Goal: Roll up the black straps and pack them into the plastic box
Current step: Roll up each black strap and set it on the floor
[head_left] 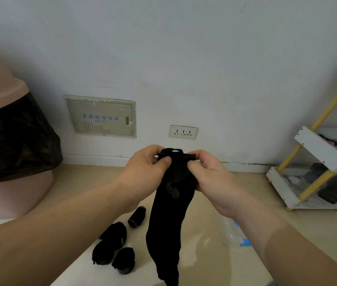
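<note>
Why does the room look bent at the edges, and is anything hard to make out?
Head view: the wide-angle lens bows the skirting board and tilts the shelf rack; light is soft and dim, without hard shadows; the black strap reads as a featureless dark shape; the clear plastic container is faint against the glossy floor.

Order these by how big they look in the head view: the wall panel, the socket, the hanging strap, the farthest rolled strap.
Largest first:
1. hanging strap, though it is nearest the camera
2. wall panel
3. socket and farthest rolled strap look alike; I cannot rank them.
</note>
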The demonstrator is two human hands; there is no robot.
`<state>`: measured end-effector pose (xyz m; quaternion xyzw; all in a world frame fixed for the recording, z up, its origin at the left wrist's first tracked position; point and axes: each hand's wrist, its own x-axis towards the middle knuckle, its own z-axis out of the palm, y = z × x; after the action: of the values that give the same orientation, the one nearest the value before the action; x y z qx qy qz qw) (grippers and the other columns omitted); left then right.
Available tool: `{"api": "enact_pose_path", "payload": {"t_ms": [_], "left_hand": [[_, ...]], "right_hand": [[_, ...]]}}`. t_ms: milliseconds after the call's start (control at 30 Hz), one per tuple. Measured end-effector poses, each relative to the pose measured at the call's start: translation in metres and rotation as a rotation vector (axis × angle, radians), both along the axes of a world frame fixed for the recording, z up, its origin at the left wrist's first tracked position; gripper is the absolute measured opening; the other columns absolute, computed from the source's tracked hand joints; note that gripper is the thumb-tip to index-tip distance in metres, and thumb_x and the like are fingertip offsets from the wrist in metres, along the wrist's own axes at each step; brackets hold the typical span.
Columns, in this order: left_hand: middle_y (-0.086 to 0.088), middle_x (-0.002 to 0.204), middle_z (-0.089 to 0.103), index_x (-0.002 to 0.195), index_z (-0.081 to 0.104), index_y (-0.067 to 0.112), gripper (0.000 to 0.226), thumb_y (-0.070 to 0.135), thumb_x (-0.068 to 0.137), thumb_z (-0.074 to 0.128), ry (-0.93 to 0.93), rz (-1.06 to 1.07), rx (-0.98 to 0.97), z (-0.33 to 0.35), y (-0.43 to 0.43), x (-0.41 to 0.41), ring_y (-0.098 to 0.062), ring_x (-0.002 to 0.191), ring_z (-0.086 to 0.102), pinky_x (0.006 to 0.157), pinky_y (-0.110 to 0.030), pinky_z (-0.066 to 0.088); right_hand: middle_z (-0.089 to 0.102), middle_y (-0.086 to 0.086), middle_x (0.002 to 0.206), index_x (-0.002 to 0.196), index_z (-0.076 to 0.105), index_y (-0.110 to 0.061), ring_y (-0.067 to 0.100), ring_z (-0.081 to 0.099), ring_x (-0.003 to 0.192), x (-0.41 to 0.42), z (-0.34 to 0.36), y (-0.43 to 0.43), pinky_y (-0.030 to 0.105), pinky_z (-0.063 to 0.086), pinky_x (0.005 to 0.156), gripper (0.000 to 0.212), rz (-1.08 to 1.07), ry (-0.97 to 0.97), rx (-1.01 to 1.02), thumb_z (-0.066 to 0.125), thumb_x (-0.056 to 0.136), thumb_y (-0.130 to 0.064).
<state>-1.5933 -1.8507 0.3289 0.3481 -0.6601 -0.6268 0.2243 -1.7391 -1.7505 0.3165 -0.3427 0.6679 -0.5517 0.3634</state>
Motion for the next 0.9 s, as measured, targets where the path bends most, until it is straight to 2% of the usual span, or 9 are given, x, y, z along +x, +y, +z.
{"api": "enact_pose_path", "payload": {"t_ms": [67, 233, 400, 500, 567, 633, 733, 833, 900], "left_hand": [[-0.001, 0.093, 0.081, 0.114, 0.074, 0.024, 0.021, 0.014, 0.109, 0.055, 0.046, 0.017, 0.012, 0.000, 0.001, 0.000, -0.011, 0.081, 0.077, 0.062, -0.016, 0.054], [-0.001, 0.099, 0.083, 0.119, 0.077, 0.031, 0.032, 0.008, 0.106, 0.058, 0.169, 0.031, 0.045, 0.004, 0.003, -0.001, -0.011, 0.085, 0.077, 0.072, -0.020, 0.059], [0.002, 0.094, 0.082, 0.106, 0.083, 0.026, 0.034, 0.002, 0.103, 0.058, 0.206, 0.052, -0.012, 0.010, 0.003, -0.003, -0.010, 0.086, 0.076, 0.075, -0.021, 0.058], [0.002, 0.092, 0.082, 0.096, 0.084, 0.022, 0.037, 0.000, 0.102, 0.056, 0.188, 0.045, -0.003, 0.014, 0.004, -0.003, -0.009, 0.082, 0.073, 0.073, -0.022, 0.056], [-0.003, 0.097, 0.081, 0.095, 0.084, 0.019, 0.035, 0.004, 0.102, 0.053, 0.180, 0.017, 0.067, 0.017, 0.004, -0.003, -0.013, 0.084, 0.072, 0.077, -0.028, 0.058], [-0.003, 0.100, 0.081, 0.099, 0.083, 0.018, 0.032, 0.011, 0.105, 0.053, 0.176, -0.002, 0.097, 0.017, 0.004, -0.002, -0.013, 0.085, 0.072, 0.078, -0.029, 0.058], [-0.001, 0.092, 0.081, 0.103, 0.081, 0.025, 0.026, 0.017, 0.108, 0.056, 0.134, -0.003, 0.009, 0.013, 0.005, -0.001, -0.011, 0.078, 0.073, 0.072, -0.027, 0.058], [-0.004, 0.089, 0.081, 0.106, 0.079, 0.026, 0.021, 0.014, 0.106, 0.061, 0.133, 0.021, 0.012, 0.013, 0.005, 0.000, -0.012, 0.074, 0.074, 0.066, -0.024, 0.058], [-0.003, 0.089, 0.081, 0.119, 0.071, 0.029, 0.020, 0.017, 0.104, 0.065, 0.101, 0.044, 0.016, 0.013, 0.002, 0.001, -0.012, 0.073, 0.075, 0.066, -0.024, 0.058]], "right_hand": [[0.076, 0.003, 0.088, 0.114, 0.065, -0.020, 0.021, 0.071, 0.086, 0.001, 0.001, 0.001, 0.045, 0.055, 0.085, 0.021, 0.035, -0.014, 0.023, 0.047, 0.107, -0.013], [0.077, 0.008, 0.088, 0.110, 0.069, -0.025, 0.023, 0.072, 0.078, 0.005, 0.007, 0.000, 0.038, 0.056, 0.073, 0.023, -0.027, -0.144, -0.081, 0.052, 0.106, -0.010], [0.079, 0.007, 0.088, 0.107, 0.072, -0.024, 0.020, 0.073, 0.074, 0.009, 0.008, -0.003, 0.036, 0.055, 0.072, 0.026, -0.069, -0.269, -0.155, 0.055, 0.103, -0.004], [0.080, 0.015, 0.092, 0.100, 0.075, -0.026, 0.027, 0.075, 0.077, 0.012, 0.008, -0.004, 0.043, 0.059, 0.075, 0.033, -0.099, -0.281, -0.179, 0.056, 0.102, 0.001], [0.079, 0.022, 0.099, 0.101, 0.075, -0.026, 0.034, 0.076, 0.083, 0.012, 0.009, -0.004, 0.049, 0.062, 0.077, 0.034, -0.122, -0.265, -0.173, 0.058, 0.102, 0.004], [0.079, 0.024, 0.100, 0.102, 0.075, -0.025, 0.035, 0.076, 0.081, 0.012, 0.009, -0.003, 0.044, 0.063, 0.071, 0.033, -0.138, -0.207, -0.163, 0.057, 0.102, 0.003], [0.077, 0.025, 0.095, 0.097, 0.075, -0.027, 0.030, 0.073, 0.075, 0.015, 0.010, -0.002, 0.038, 0.059, 0.066, 0.035, -0.152, -0.094, -0.173, 0.055, 0.102, 0.000], [0.077, 0.023, 0.092, 0.092, 0.075, -0.031, 0.029, 0.072, 0.075, 0.017, 0.009, -0.001, 0.041, 0.059, 0.070, 0.038, -0.150, -0.026, -0.192, 0.054, 0.103, -0.001], [0.077, 0.021, 0.092, 0.091, 0.074, -0.032, 0.030, 0.072, 0.078, 0.017, 0.008, -0.001, 0.043, 0.058, 0.074, 0.040, -0.135, 0.014, -0.193, 0.053, 0.104, -0.002]]}}
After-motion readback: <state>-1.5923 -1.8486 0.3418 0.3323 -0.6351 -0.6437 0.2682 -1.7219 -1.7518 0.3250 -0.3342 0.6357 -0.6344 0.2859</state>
